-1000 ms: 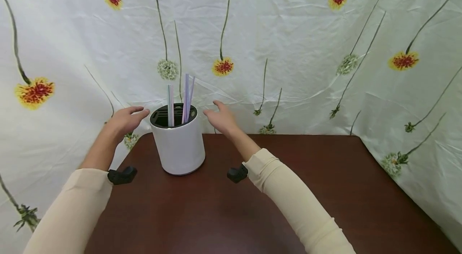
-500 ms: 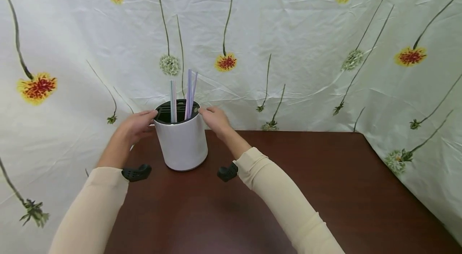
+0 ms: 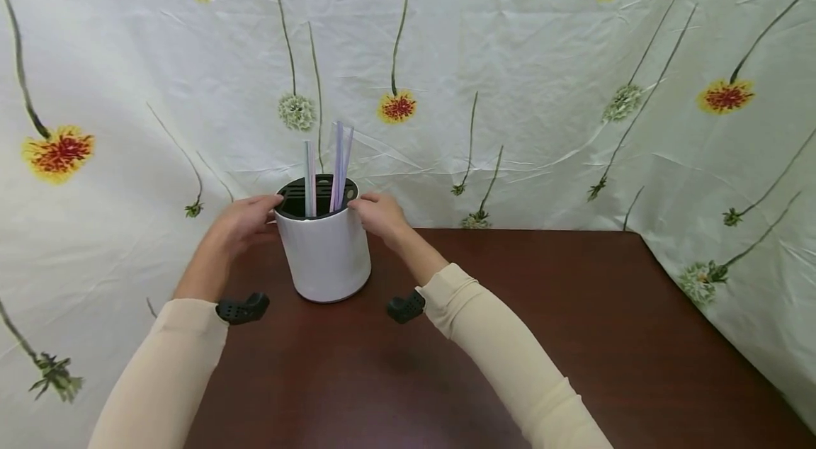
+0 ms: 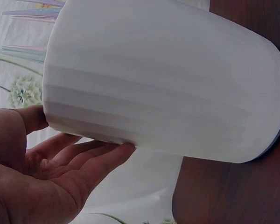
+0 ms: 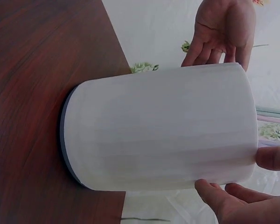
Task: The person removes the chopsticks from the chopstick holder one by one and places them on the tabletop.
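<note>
A white cylindrical holder [image 3: 326,261] with a black slotted top [image 3: 295,205] stands on the table. Several thin translucent straws [image 3: 342,166], purple, pink and pale green, rise out of it. My left hand [image 3: 245,219] grips its left side, thumb at the rim and fingers against the outer wall. On the opposite side, my right hand [image 3: 382,217] holds the rim in the same manner. The right wrist view has both hands around the white wall, above the dark base ring [image 5: 63,140].
The dark reddish-brown table [image 3: 510,336] stretches to the right and towards me. A white cloth [image 3: 510,45] printed with flowers hangs behind and along both sides. The holder stands close to the table's back left corner.
Both hands have come inward from beside the holder and taken hold of its rim. The holder has shifted slightly to the right.
</note>
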A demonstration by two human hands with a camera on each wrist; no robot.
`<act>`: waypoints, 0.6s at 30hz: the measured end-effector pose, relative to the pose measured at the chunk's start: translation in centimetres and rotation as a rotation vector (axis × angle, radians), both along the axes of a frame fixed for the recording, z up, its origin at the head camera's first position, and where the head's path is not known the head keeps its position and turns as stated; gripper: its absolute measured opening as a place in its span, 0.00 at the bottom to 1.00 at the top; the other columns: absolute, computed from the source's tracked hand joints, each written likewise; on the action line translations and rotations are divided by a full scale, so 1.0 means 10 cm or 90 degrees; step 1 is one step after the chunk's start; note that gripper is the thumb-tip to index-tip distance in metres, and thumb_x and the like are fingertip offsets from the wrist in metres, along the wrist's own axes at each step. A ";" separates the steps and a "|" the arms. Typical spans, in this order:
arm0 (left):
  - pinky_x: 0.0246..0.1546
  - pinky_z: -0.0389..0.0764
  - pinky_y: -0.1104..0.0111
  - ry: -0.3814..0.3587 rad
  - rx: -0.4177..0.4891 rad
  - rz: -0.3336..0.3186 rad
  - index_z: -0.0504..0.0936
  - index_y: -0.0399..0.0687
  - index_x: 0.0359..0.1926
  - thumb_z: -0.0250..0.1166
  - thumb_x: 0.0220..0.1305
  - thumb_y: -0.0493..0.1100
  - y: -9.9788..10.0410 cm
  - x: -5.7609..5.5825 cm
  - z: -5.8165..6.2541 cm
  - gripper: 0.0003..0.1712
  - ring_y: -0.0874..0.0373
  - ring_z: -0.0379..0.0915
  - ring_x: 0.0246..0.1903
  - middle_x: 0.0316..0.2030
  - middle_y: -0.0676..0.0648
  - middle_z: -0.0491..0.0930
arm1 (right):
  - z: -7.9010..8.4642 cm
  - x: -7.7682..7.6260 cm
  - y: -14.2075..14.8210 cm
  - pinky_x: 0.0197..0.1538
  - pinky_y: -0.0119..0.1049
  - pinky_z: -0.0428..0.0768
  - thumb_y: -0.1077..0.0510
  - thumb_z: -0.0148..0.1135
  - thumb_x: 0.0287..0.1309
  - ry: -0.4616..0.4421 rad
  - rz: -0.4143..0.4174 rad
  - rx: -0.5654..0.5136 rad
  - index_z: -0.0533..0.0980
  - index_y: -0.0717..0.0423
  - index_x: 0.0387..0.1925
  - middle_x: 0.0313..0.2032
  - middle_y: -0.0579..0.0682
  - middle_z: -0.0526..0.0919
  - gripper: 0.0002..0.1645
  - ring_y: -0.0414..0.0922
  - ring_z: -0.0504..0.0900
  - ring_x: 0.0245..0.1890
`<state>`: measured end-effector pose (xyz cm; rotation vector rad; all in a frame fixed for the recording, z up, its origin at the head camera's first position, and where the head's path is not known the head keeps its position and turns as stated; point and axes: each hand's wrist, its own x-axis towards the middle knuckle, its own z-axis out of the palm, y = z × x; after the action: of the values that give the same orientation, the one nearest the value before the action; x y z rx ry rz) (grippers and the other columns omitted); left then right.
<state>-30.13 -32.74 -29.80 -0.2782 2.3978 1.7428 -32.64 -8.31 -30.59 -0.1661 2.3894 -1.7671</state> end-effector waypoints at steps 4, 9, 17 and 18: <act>0.70 0.68 0.49 0.000 0.010 -0.023 0.45 0.38 0.81 0.43 0.81 0.57 0.11 0.02 0.01 0.40 0.35 0.58 0.73 0.77 0.28 0.49 | -0.01 0.01 0.20 0.58 0.40 0.83 0.52 0.62 0.67 0.001 0.020 -0.031 0.77 0.59 0.64 0.59 0.58 0.82 0.27 0.50 0.84 0.55; 0.68 0.71 0.50 0.021 0.015 -0.066 0.49 0.36 0.80 0.46 0.80 0.57 0.34 0.05 0.00 0.41 0.35 0.62 0.70 0.75 0.28 0.54 | -0.02 0.03 0.52 0.65 0.44 0.79 0.53 0.59 0.71 -0.024 0.055 -0.059 0.71 0.60 0.70 0.67 0.59 0.75 0.30 0.55 0.80 0.62; 0.65 0.74 0.48 0.050 0.026 -0.079 0.61 0.38 0.76 0.54 0.78 0.56 0.86 0.09 -0.08 0.37 0.37 0.69 0.66 0.72 0.30 0.63 | -0.04 0.10 1.09 0.66 0.46 0.77 0.52 0.56 0.72 -0.040 0.039 -0.050 0.69 0.61 0.71 0.67 0.61 0.74 0.31 0.57 0.78 0.64; 0.64 0.75 0.48 0.051 0.026 -0.078 0.62 0.38 0.75 0.54 0.78 0.56 0.93 0.09 -0.09 0.36 0.37 0.70 0.66 0.72 0.31 0.64 | -0.04 0.11 1.16 0.66 0.47 0.77 0.52 0.56 0.72 -0.042 0.035 -0.051 0.69 0.61 0.70 0.66 0.62 0.75 0.31 0.57 0.78 0.64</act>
<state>-29.18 -23.48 -30.71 -0.0557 2.3749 1.7764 -31.54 3.34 -30.98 -0.1790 2.2480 -1.8160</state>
